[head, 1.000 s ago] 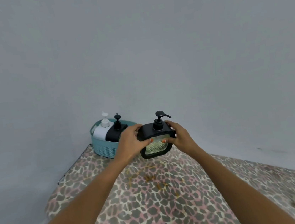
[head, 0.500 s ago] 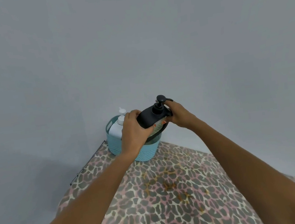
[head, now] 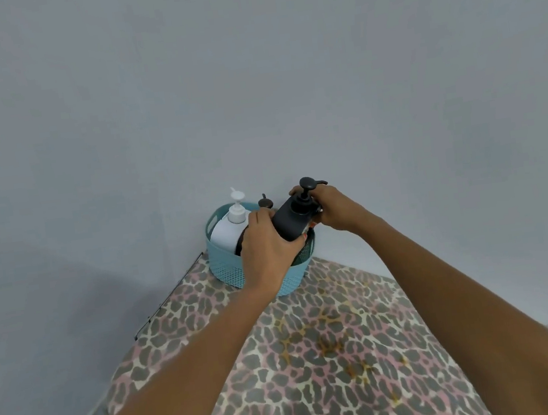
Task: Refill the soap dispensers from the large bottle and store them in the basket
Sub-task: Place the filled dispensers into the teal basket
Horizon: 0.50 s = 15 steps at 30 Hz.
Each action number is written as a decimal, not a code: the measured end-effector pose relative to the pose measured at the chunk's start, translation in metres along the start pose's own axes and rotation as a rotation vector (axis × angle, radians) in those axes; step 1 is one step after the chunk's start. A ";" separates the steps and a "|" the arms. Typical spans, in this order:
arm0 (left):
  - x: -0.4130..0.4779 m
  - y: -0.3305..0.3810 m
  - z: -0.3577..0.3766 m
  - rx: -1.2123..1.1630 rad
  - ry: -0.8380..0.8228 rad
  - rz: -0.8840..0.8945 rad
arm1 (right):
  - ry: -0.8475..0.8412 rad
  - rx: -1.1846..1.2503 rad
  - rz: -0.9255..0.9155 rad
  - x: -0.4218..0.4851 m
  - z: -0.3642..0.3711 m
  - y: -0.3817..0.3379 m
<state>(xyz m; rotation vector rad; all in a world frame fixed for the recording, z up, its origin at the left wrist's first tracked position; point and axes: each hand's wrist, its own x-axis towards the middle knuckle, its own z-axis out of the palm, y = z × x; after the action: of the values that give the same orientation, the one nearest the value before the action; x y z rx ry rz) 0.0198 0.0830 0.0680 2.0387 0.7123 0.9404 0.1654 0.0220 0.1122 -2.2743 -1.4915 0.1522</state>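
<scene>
Landmark: the basket [head: 227, 269], a round teal plastic container with a perforated wall and a handle slot near its rim. It stands on the worktop [head: 305, 393], close against the grey wall [head: 251, 89] behind it.

Black dispenser [head: 292, 219]: located over the right half of the basket and tilted, with the pump head pointing up and away from the basket toward the right. The upper body and pump are above the basket rim. The lower end is hidden behind the left hand, so contact with the basket floor cannot be determined.

Left hand [head: 265, 248]: in front of the basket, fingers curled round the lower body of the black dispenser and grasping it. Fingertips show at the dispenser's near side, just above the basket rim.

Right hand [head: 334, 208]: above and to the right of the basket, fingers wrapped round the shoulder of the black dispenser at the base of the pump, grasping it.

White dispenser [head: 226, 233]: inside the left half of the basket, roughly upright, with the white pump rising above the rim.

Second black pump head [head: 265, 203]: visible at the back of the basket, between the white dispenser and the black dispenser. The body below it is hidden.

The worktop surface in front of the basket carries a leopard-print pattern with yellowish stains [head: 323, 342].
</scene>
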 end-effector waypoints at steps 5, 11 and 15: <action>0.000 -0.007 0.006 0.125 -0.030 -0.019 | -0.071 -0.093 0.025 0.006 0.013 0.005; -0.003 -0.017 0.015 0.224 -0.044 -0.069 | -0.088 -0.142 0.028 0.010 0.029 0.011; -0.005 -0.022 0.018 0.259 -0.062 -0.079 | -0.107 -0.175 0.066 0.016 0.041 0.014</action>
<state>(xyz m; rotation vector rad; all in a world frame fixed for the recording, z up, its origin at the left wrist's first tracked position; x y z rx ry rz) 0.0279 0.0844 0.0400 2.2351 0.9131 0.7681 0.1714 0.0426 0.0715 -2.4907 -1.5375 0.1709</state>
